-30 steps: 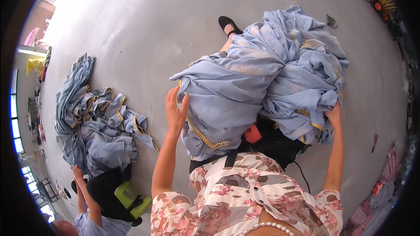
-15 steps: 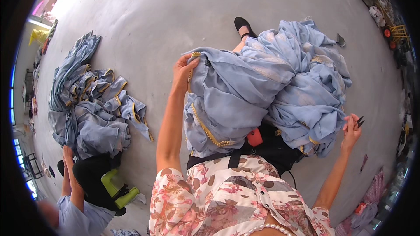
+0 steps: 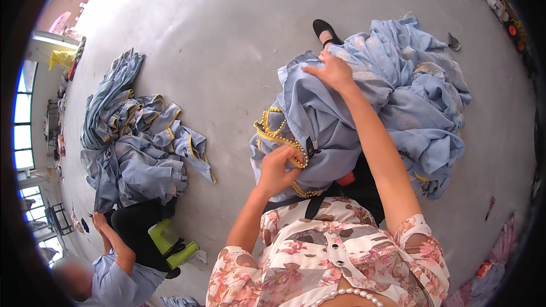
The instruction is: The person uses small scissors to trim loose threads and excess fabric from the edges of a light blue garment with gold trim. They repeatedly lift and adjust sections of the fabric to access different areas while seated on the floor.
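A large light-blue garment (image 3: 318, 108) with gold beaded trim lies bunched across my lap and spills to the right. My left hand (image 3: 278, 170) is closed on its gold beaded edge (image 3: 267, 128), near my waist. A small dark tag (image 3: 310, 149) shows just right of that edge. My right hand (image 3: 335, 71) reaches across to the far part of the garment, resting on the cloth with thumb and forefinger apart. Its palm and other fingers are hidden, and the thread snips do not show.
At left, a co-worker's hands (image 3: 102, 227) are at another gold-trimmed blue garment (image 3: 136, 153). A green seat (image 3: 170, 244) stands beside them. My black shoe (image 3: 326, 29) is past the cloth. A small grey piece (image 3: 453, 42) lies on the floor (image 3: 227, 34).
My right hand swung from the far right onto the garment's far side; the dark snips it held are out of sight. My left hand came down nearer my waist with the trimmed edge.
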{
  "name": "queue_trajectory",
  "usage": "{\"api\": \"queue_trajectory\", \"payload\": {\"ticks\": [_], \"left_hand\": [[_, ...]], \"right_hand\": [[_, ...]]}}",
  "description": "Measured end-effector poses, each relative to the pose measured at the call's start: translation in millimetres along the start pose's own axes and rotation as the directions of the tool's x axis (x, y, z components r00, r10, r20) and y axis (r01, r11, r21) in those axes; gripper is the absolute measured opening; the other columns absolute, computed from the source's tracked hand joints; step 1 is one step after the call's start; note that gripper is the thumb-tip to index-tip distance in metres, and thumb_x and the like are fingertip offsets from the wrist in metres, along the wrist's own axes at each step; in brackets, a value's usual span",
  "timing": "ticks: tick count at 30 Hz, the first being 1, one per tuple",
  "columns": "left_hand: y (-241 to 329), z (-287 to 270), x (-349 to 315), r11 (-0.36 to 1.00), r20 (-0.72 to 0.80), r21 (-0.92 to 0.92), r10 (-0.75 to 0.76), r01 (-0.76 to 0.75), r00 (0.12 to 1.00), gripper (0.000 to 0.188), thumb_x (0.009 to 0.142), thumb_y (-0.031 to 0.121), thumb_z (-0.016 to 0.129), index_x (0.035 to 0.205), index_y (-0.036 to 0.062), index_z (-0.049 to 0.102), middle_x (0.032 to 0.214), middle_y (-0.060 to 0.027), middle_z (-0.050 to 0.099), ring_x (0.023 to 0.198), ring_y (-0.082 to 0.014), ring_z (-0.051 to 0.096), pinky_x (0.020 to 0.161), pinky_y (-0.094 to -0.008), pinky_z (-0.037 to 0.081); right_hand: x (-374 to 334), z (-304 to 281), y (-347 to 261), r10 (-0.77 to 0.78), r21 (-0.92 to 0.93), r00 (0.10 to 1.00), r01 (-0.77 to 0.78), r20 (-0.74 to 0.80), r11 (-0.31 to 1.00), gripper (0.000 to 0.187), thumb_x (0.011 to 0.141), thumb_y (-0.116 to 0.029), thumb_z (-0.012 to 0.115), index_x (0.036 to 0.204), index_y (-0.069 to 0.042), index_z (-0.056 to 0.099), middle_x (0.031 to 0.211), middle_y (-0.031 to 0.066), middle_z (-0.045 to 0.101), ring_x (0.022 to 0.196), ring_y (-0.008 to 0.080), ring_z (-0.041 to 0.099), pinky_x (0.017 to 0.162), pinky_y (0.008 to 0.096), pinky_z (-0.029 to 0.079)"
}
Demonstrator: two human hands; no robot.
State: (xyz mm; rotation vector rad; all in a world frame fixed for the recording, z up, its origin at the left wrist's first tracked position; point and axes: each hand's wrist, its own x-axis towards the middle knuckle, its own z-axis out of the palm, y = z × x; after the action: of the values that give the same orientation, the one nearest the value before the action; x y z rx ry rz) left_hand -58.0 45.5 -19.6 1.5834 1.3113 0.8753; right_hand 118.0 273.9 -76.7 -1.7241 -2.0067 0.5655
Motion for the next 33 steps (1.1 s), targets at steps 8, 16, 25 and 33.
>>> {"api": "queue_trajectory", "payload": {"ticks": [8,16,25,33], "left_hand": [[-75,-40,4,0.874,-0.418,-0.391,-0.448,0.289,0.790,0.025,0.067,0.001,0.062,0.090,0.0042,0.054,0.075,0.0026,0.054,0.066,-0.0082,0.051,0.062,-0.0221,0.042],[-22,-67,65,0.924,-0.459,-0.382,-0.204,0.015,0.865,0.047,0.089,0.023,0.057,0.130,0.0026,0.049,0.115,-0.0118,0.061,0.103,-0.0186,0.060,0.075,-0.0279,0.049],[-13,-23,105,0.961,-0.347,0.241,-0.046,0.137,0.937,0.044,0.086,0.036,0.064,0.116,0.0044,0.061,0.106,-0.0096,0.063,0.088,-0.0176,0.061,0.074,-0.0296,0.049],[-25,34,178,0.812,0.074,0.581,0.008,-0.050,0.997,0.042,0.080,0.038,0.068,0.111,0.0103,0.066,0.093,-0.0110,0.066,0.081,-0.0268,0.062,0.076,-0.0362,0.049]], "right_hand": [[-27,-10,9,0.062,0.779,0.989,-0.142,0.132,0.610,0.010,0.085,-0.007,0.064,0.084,0.002,0.062,0.073,0.0030,0.063,0.069,0.0061,0.053,0.059,0.0241,0.042],[-174,-60,-37,-0.742,0.191,0.649,0.717,0.167,0.670,0.022,0.062,-0.012,0.067,0.081,-0.009,0.056,0.075,0.0049,0.053,0.067,0.0233,0.058,0.061,0.0352,0.047],[-222,-23,-17,-0.712,0.074,0.657,0.720,0.249,0.690,0.010,0.069,-0.014,0.057,0.076,-0.010,0.051,0.073,0.0039,0.050,0.064,0.0204,0.056,0.057,0.0306,0.047],[-235,-26,-11,-0.701,0.068,0.653,0.716,0.288,0.695,0.010,0.070,-0.014,0.058,0.078,-0.010,0.055,0.075,0.0050,0.052,0.067,0.0204,0.060,0.058,0.0315,0.050]]}}
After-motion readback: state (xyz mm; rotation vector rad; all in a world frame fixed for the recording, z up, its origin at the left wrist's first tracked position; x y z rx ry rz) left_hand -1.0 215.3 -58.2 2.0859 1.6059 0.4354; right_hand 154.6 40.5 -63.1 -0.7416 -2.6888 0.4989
